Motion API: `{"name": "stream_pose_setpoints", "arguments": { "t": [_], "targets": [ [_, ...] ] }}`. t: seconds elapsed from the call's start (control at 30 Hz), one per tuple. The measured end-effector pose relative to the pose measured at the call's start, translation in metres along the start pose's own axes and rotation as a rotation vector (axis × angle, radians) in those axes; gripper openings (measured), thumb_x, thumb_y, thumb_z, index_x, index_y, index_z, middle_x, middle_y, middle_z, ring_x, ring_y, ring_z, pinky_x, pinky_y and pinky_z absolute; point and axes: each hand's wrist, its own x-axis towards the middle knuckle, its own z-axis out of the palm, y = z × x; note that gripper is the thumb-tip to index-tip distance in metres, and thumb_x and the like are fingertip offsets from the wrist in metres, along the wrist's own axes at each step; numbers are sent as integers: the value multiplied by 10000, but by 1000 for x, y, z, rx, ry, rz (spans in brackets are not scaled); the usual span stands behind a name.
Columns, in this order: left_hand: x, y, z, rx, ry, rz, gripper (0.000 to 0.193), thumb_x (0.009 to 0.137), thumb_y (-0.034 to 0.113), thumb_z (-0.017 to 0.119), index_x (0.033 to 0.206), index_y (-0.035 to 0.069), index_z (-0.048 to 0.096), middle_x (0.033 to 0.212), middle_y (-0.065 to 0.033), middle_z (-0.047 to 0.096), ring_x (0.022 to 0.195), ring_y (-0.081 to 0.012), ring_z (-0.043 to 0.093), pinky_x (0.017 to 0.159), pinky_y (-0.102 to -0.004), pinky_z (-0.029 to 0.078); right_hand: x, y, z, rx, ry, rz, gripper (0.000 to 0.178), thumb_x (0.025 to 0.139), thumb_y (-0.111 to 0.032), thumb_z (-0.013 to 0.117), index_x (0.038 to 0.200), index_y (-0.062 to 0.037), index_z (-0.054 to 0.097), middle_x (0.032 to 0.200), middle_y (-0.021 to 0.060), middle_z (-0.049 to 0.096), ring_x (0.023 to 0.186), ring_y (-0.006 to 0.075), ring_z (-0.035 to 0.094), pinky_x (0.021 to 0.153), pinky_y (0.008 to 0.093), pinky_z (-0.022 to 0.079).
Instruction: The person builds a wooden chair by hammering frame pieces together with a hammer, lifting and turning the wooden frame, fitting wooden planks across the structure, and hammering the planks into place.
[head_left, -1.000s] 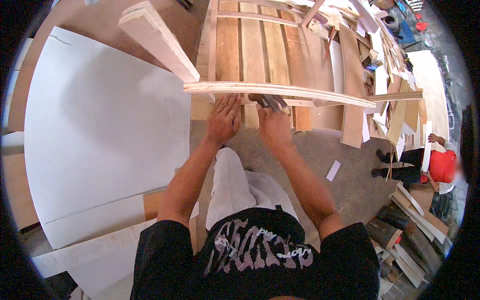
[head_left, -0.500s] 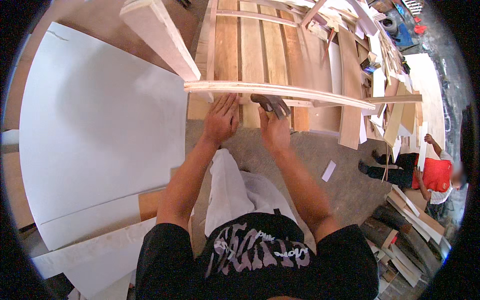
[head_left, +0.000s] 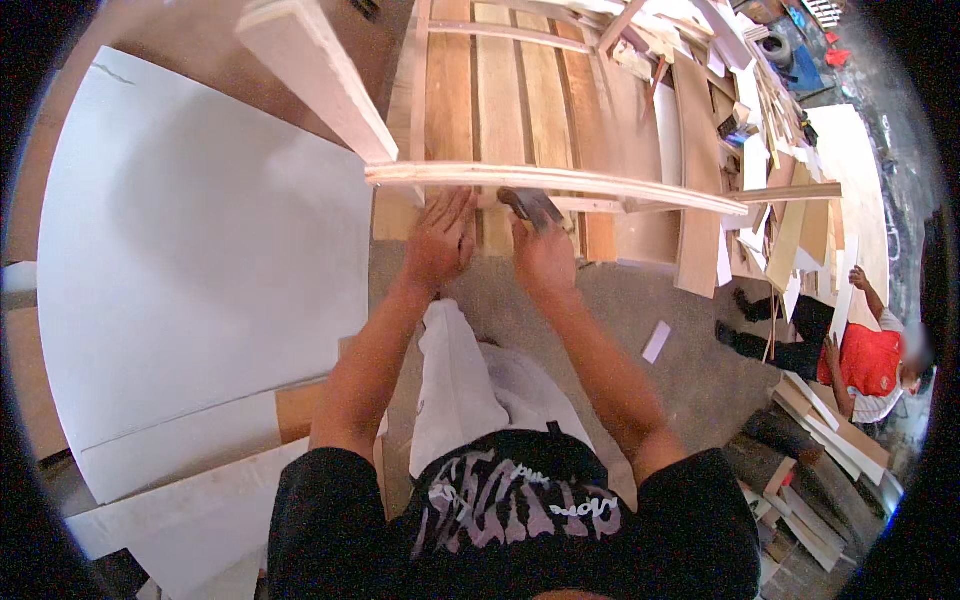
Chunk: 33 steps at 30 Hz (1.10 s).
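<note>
My left hand (head_left: 440, 240) lies against the pale lower rail of the wooden frame, its fingers stretched out and pointing away from me. The tips reach close under the front crossbar (head_left: 560, 181). To its right, my right hand (head_left: 545, 260) is closed around a hammer (head_left: 535, 205) with a dark head, which sits just below the crossbar beside the rail. Most of the hammer's handle is hidden by the hand. Beyond the crossbar, several light brown planks (head_left: 495, 90) run away from me. An upright board (head_left: 320, 80) rises at the frame's left corner.
A large white panel (head_left: 220, 270) fills the left side. Loose boards and offcuts (head_left: 790, 200) are piled to the right. A person in a red top (head_left: 868, 358) stands at the far right, holding a pale strip. A small white offcut (head_left: 656, 342) lies on the floor.
The hammer head has turned slightly and shifted a little to the left with my right hand. My left hand has stayed nearly in place. The person at the right has moved slightly.
</note>
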Motion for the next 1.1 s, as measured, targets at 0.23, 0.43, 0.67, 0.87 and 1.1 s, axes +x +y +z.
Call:
{"name": "stream_pose_setpoints", "arguments": {
  "t": [0.23,0.43,0.67,0.87,1.1],
  "targets": [
    [-2,1,-2,-21,-10,9,486,874,160,488,1332,-1,521,1380,-170,519,1290,-324,483,1124,-448,324,3,0,6,-102,-252,293,341,942,-261,561,1100,35,621,1003,300,643,909,457,637,755,525,509],
    [-2,-5,1,-5,-19,18,508,850,150,493,1334,-2,519,1404,-169,494,1325,-315,444,1130,-454,313,1,-11,-5,52,-43,-23,318,945,-255,560,1142,-13,620,1049,238,649,903,433,641,758,477,527],
    [-8,-2,3,-15,-4,-8,546,819,158,516,1337,-16,511,1409,-153,495,1330,-312,439,1128,-452,317,2,-23,-1,195,134,82,402,949,-392,506,1057,-34,653,856,234,678,802,419,668,708,519,546],
    [-5,-7,1,-34,-1,26,522,826,148,509,1322,-15,526,1393,-152,512,1313,-308,462,1119,-453,332,10,-40,-18,-409,-245,53,200,931,-130,558,1052,-2,653,935,241,644,955,385,631,754,465,531],
    [-2,-5,-1,48,-8,43,476,850,152,515,1295,-14,548,1341,-158,556,1268,-303,508,1113,-445,341,5,-20,-6,-16,-94,48,225,932,-154,596,1084,8,632,1039,223,657,971,402,626,796,469,508]
  ]
}}
